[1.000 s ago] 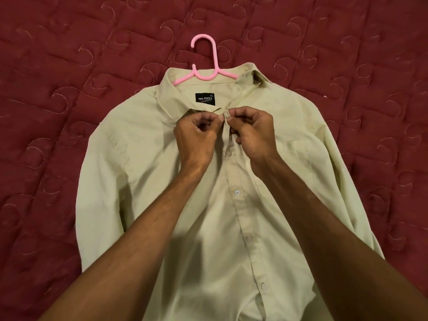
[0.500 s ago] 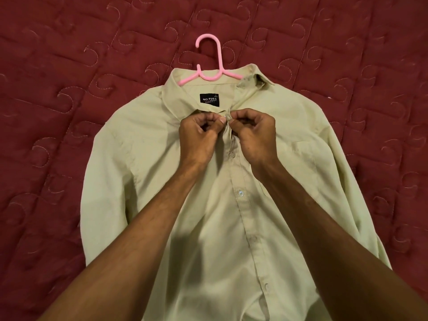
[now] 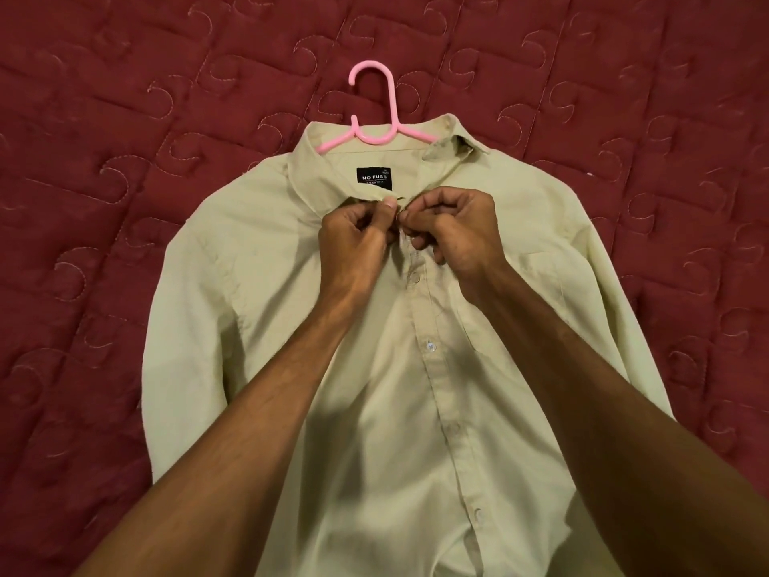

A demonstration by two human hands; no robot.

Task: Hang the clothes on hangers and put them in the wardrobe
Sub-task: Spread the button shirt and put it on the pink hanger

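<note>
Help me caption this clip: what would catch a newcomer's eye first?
A pale green shirt lies spread in the middle of a dark red quilt, a pink hanger poking out of its collar at the top. The left hand and right hand pinch the shirt's front at the collar.

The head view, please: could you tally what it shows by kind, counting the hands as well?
Pale green button-up shirt: 1
Pink plastic hanger: 1
Dark red quilted bedspread: 1
Bare hands pinching the shirt's collar: 2, left hand and right hand
Total: 5
</note>
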